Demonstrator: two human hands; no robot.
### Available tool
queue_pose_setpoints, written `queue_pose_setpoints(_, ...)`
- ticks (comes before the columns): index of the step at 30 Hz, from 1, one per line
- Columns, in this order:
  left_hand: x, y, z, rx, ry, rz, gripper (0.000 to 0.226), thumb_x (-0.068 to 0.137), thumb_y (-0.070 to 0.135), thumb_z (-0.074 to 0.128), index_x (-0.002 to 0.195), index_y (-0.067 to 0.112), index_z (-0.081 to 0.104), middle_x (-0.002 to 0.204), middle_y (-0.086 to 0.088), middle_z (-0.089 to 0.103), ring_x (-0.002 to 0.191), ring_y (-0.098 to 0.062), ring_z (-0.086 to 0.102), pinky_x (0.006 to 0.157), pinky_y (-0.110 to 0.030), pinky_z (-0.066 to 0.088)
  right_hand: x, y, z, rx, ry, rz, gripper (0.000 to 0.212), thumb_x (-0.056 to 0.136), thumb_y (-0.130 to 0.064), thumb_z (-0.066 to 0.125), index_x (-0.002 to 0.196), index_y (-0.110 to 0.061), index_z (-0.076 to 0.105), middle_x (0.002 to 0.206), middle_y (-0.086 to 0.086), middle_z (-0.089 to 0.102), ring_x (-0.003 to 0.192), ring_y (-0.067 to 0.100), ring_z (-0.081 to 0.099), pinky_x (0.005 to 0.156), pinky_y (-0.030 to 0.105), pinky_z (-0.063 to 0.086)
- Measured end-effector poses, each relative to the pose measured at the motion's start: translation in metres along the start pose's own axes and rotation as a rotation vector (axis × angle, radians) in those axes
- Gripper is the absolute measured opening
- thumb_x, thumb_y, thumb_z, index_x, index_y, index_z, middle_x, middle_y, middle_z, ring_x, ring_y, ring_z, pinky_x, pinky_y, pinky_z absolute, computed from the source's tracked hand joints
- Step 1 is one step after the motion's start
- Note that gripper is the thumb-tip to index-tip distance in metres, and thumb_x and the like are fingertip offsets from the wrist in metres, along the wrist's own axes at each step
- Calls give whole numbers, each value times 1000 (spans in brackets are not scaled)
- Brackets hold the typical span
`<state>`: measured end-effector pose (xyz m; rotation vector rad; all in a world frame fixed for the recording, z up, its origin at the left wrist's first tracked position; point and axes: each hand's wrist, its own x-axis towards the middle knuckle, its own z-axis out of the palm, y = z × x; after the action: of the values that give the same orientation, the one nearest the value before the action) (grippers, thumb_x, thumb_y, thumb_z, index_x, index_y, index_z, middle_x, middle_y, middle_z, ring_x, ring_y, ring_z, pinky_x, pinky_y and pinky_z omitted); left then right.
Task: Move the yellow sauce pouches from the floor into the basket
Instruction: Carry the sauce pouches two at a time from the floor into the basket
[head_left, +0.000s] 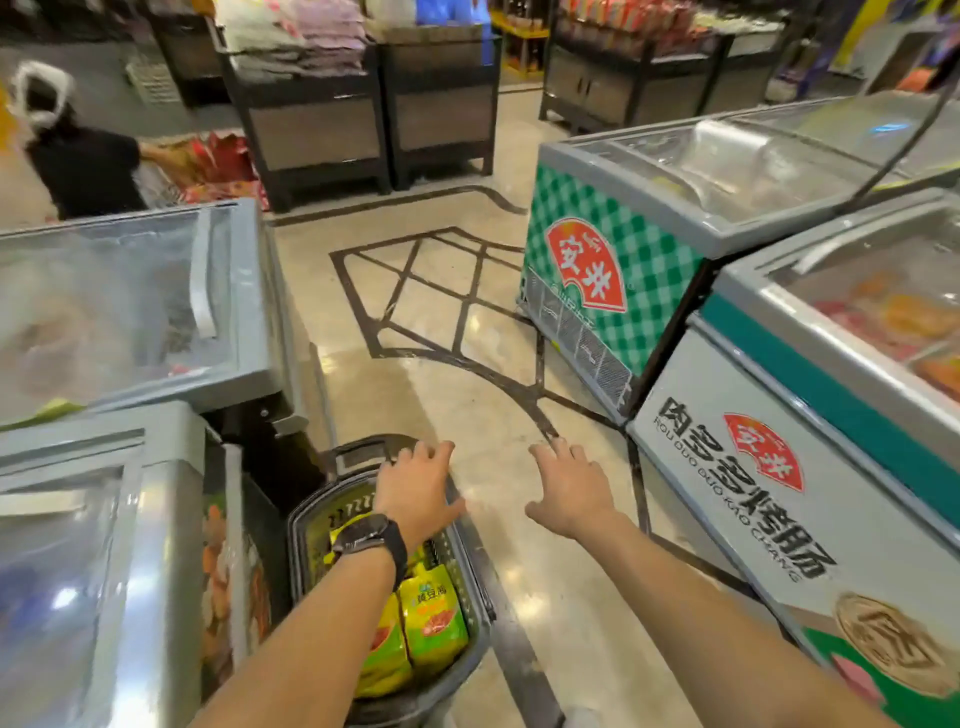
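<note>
Between the freezers (618, 312), with the pouches (431, 618) in the basket (358, 449) and none showing on the floor (467, 364), both hands hover spread and empty (left hand (415, 488) over the rim, right hand (569, 488) over tile), so check underfoot for strays before finishing.

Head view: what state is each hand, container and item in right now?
Basket: on the floor, partly filled.
Yellow pouches: lying in the basket.
Left hand: open, fingers spread, over the basket's far end.
Right hand: open, empty, over the floor.
Green checked freezer: glass lid shut.
</note>
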<state>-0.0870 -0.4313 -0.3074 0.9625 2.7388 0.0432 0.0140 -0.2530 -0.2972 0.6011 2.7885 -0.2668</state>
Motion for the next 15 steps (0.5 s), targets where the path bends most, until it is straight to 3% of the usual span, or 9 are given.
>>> queue_pose_setpoints(5, 14, 73, -19, 50, 18, 209, 75, 89, 57, 58, 149, 24, 28, 134, -7, 49, 120, -29, 53, 90, -44, 53, -52, 73, -8, 111, 51, 223, 69, 81, -39, 66, 141, -23, 37, 144, 9, 39, 132, 31, 39, 103, 43, 42)
queue_pose_setpoints(12, -2, 241, -25, 269, 69, 505, 77, 88, 58, 56, 151, 25, 28, 146, -9, 45, 135, -32, 41, 113, -50, 33, -165, 201, -5, 221, 169, 538, 74, 86, -45, 64, 148, -23, 31, 154, 11, 30, 141, 33, 31, 110, 45, 36)
queue_pose_setpoints(15, -25, 329, -18, 281, 69, 661, 79, 86, 59, 59, 152, 25, 30, 145, -8, 46, 134, -31, 43, 110, -50, 36, -230, 263, 4, 251, 190, 670, 74, 84, -42, 67, 147, -22, 33, 149, 10, 34, 137, 32, 34, 106, 45, 40)
